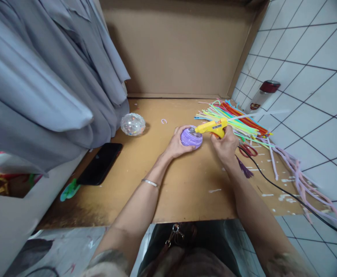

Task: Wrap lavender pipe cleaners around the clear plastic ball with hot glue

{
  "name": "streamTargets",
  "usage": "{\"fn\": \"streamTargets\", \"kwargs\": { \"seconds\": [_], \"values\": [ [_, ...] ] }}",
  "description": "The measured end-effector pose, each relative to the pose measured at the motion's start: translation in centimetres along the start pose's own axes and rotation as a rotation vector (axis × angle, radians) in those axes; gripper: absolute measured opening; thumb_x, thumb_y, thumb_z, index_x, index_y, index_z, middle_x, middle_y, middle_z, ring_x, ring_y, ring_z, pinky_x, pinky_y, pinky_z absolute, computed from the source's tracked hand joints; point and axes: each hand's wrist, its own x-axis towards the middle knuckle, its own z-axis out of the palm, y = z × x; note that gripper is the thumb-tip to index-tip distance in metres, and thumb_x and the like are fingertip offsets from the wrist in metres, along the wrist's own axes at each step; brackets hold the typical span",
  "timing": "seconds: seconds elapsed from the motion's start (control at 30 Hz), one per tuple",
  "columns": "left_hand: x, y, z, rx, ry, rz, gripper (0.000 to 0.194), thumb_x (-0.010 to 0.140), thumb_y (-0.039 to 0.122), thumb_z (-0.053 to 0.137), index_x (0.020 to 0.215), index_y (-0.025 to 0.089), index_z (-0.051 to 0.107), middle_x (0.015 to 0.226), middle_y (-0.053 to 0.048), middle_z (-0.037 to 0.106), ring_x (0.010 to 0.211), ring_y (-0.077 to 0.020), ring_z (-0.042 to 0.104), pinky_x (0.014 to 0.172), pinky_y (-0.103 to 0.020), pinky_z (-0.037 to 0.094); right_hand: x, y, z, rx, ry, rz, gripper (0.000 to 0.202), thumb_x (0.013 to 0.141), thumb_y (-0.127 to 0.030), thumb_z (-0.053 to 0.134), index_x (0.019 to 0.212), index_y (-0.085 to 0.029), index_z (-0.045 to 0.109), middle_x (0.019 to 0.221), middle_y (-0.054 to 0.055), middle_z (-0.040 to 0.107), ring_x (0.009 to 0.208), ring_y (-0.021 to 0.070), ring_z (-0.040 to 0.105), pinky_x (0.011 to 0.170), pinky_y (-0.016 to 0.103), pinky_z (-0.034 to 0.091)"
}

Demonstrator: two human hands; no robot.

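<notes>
My left hand is wrapped round a ball wound in purple pipe cleaner, holding it just above the tabletop or resting on it; I cannot tell which. A bare, clear patch shows at the ball's top. In my right hand is a yellow hot glue gun, its nozzle pointing left against or just over that patch. A long translucent glue stick juts from the gun's back, and a black cord runs away to the lower right.
Colourful pipe cleaners lie heaped at the back right, with red-handled scissors and a purple tassel nearer. A clear ball and black phone lie left, beside a grey curtain. A red-capped bottle stands by the tiled wall.
</notes>
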Motion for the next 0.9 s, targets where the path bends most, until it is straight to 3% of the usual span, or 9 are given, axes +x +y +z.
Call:
{"fn": "streamTargets", "kwargs": {
  "seconds": [0.37,0.9],
  "values": [
    [0.03,-0.21,0.08,-0.004,0.0,0.006,0.08,0.056,0.027,0.086,0.129,0.026,0.052,0.134,-0.009,0.055,0.13,-0.0309,0.052,0.116,-0.05,0.038,0.31,0.15,-0.15,0.002,-0.075,0.017,0.031,0.072,-0.035,0.054,0.1,-0.021,0.053,0.084,0.006,0.065,0.077,0.0263,0.062,0.068,0.036,0.046],
    [0.1,0.29,-0.06,0.037,-0.033,0.026,0.078,0.057,0.026,0.085,0.128,0.026,0.052,0.135,-0.01,0.056,0.131,-0.0315,0.052,0.115,-0.051,0.039,0.52,0.21,-0.57,0.053,-0.061,-0.012,0.027,0.072,-0.038,0.054,0.094,-0.023,0.054,0.08,0.005,0.066,0.069,0.0235,0.058,0.065,0.034,0.044]
  ]
}}
